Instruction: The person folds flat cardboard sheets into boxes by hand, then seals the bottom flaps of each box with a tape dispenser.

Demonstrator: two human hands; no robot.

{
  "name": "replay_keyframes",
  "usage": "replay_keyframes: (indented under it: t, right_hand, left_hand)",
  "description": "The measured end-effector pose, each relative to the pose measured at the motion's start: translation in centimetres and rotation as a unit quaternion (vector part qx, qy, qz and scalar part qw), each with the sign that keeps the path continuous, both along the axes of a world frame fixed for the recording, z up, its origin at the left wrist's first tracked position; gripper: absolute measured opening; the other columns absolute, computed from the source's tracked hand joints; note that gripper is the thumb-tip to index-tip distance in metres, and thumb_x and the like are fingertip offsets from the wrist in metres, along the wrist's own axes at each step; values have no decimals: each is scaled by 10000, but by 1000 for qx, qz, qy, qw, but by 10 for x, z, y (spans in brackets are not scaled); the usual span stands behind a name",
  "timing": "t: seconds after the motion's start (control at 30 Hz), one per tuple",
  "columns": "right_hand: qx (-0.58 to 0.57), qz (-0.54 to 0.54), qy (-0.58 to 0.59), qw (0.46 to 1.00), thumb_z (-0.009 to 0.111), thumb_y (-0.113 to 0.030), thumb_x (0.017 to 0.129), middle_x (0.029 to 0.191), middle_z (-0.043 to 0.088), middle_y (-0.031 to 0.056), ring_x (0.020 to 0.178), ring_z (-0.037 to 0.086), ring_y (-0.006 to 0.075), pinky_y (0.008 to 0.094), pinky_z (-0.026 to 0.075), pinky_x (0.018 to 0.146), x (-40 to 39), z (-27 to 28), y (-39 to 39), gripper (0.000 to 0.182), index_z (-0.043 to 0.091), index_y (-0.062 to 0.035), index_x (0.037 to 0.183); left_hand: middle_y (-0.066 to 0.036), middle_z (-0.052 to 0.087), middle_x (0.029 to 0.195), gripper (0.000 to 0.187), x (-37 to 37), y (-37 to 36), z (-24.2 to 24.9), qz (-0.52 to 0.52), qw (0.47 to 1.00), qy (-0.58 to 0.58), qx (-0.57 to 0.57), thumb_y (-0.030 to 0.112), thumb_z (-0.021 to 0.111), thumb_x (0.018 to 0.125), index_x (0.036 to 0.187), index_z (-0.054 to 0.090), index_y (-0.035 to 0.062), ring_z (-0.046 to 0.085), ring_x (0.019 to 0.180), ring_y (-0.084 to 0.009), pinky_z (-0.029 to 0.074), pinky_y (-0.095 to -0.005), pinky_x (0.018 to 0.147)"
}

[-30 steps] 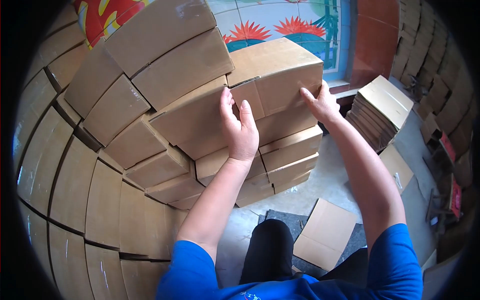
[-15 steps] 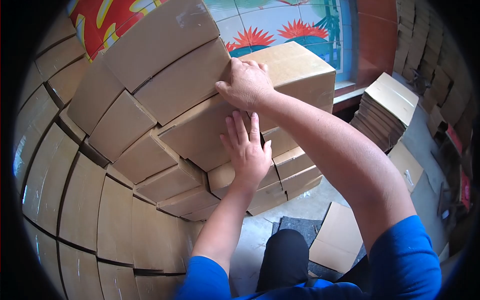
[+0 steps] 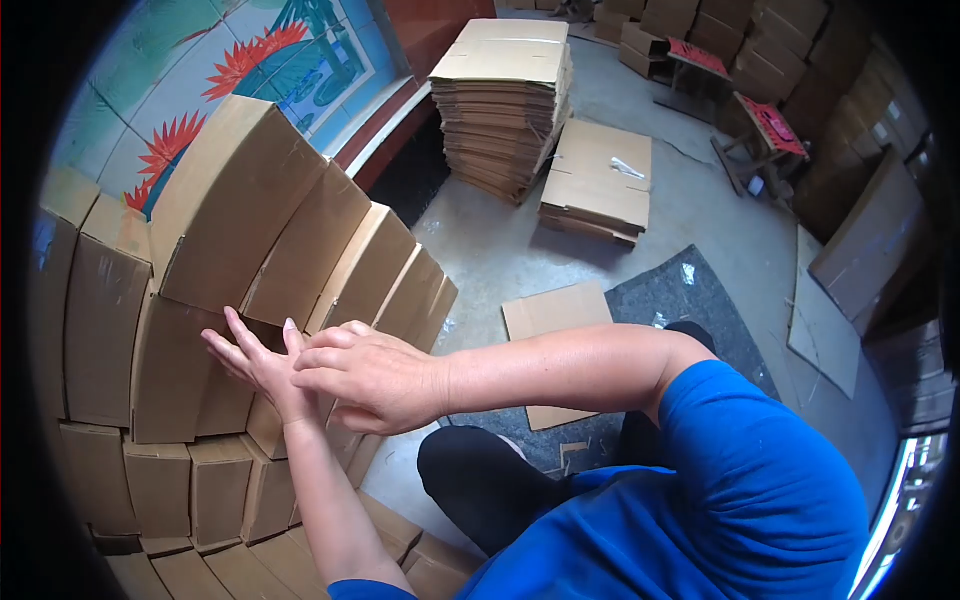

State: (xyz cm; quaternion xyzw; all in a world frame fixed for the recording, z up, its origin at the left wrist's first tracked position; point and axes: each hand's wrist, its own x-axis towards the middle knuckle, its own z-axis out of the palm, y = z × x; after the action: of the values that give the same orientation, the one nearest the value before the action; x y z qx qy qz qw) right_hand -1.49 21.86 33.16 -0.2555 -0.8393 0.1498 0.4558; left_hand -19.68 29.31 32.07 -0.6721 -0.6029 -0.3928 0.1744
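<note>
My left hand [image 3: 262,368] is raised in front of the stacked cardboard boxes, its fingers spread and nothing in it. The fingertips overlap the face of a box [image 3: 172,345] in the head view. Across the base of its thumb lies my right hand [image 3: 375,378], empty, with fingers loosely bent and slightly apart. Just beyond both hands, a larger cardboard box [image 3: 235,215] sits on top of the stack, leaning against others. Narrower boxes [image 3: 365,265] step down to the right of it.
A tall pile of flattened cartons [image 3: 505,110] stands on the floor, beside a lower pile [image 3: 597,180]. A loose cardboard sheet [image 3: 555,300] lies by a dark mat [image 3: 690,300] near my knees. Red-topped stools [image 3: 770,128] and more boxes [image 3: 775,50] are farther back.
The view has swung right, bringing the carton piles and stools into fuller view. Both hands have come off the box they were pressing, and the right hand now crosses the left.
</note>
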Motion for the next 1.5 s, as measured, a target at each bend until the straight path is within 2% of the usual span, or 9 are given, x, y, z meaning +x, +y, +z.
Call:
replay_keyframes:
  t: [0.3, 0.53, 0.67, 0.83, 0.93, 1.0, 1.1, 1.27, 1.5]
  right_hand:
    - [-527, -192, -469, 682, 681, -383, 859, 1252, 639, 197, 1189, 595, 349, 424, 482, 995, 285, -154, -84, 585, 573, -48, 1326]
    - [-597, -559, -68, 571, 651, -302, 857, 1232, 656, 202, 1185, 607, 351, 397, 464, 1021, 426, -316, -231, 500, 625, -26, 1273]
    - [-846, -338, 56, 410, 685, -364, 908, 966, 678, 50, 809, 672, 191, 388, 538, 688, 401, -351, -300, 395, 668, -86, 1189]
    - [-791, -346, 17, 505, 688, -316, 897, 1184, 672, 142, 963, 678, 199, 322, 538, 819, 373, -402, -323, 557, 566, -11, 1347]
    - [-780, -338, 111, 514, 695, -325, 863, 1241, 658, 193, 1148, 634, 316, 382, 494, 982, 364, -385, -302, 566, 593, -3, 1317]
    - [-742, -322, 73, 584, 696, -328, 873, 1257, 652, 177, 1172, 619, 311, 393, 491, 992, 358, -413, -296, 601, 550, -8, 1360]
    - [-776, -225, 145, 572, 716, -318, 857, 1438, 495, 224, 1215, 579, 286, 358, 511, 954, 339, -403, -282, 779, 377, 20, 1472]
    - [-784, -204, 86, 580, 755, -364, 787, 1504, 397, 253, 1346, 464, 343, 375, 412, 1089, 329, -404, -260, 981, 246, 52, 1515]
    - [-757, -255, 85, 595, 778, -372, 756, 1525, 364, 253, 1415, 373, 346, 380, 311, 1166, 309, -444, -274, 1020, 240, 41, 1519]
  left_hand:
    - [-170, 390, 1536, 457, 160, -104, -40, -299, 905, -72, -292, 149, 691, 869, 1300, 587, 38, 343, 1431, -347, 216, -505, 1182]
    - [-193, 473, 1476, 407, 194, -151, -83, -423, 754, -171, -471, 73, 661, 899, 1291, 598, -13, 434, 1383, -275, 333, -390, 1138]
    - [-180, 558, 1392, 420, 186, -161, -97, -450, 675, -168, -559, 54, 695, 859, 1267, 620, -12, 530, 1286, -260, 387, -369, 1089]
    - [-235, 537, 1382, 438, 190, -155, -143, -431, 664, 42, -609, 167, 664, 909, 1309, 574, 13, 526, 1288, -374, 408, -389, 1086]
    - [-204, 531, 1412, 589, 200, -122, -177, -354, 410, 379, -751, 358, 684, 885, 1372, 543, 57, 508, 1315, -339, 406, -425, 1097]
    - [-173, 559, 1393, 624, 208, -108, -230, -239, 490, 403, -735, 388, 693, 873, 1399, 530, 95, 519, 1308, -313, 427, -414, 1077]
    - [-180, 630, 1288, 429, 193, -125, -360, -229, 753, -124, -604, 229, 629, 952, 1322, 570, 18, 606, 1189, -265, 445, -347, 1034]
    - [-227, 332, 1551, 841, 199, -184, -420, 73, 566, -257, -780, 280, 643, 948, 1562, 125, 32, 357, 1427, -315, 298, -411, 1153]
    - [-209, 460, 1451, 756, 191, -200, -464, 84, 617, -351, -700, 209, 654, 935, 1521, 223, 6, 505, 1285, -292, 399, -395, 1073]
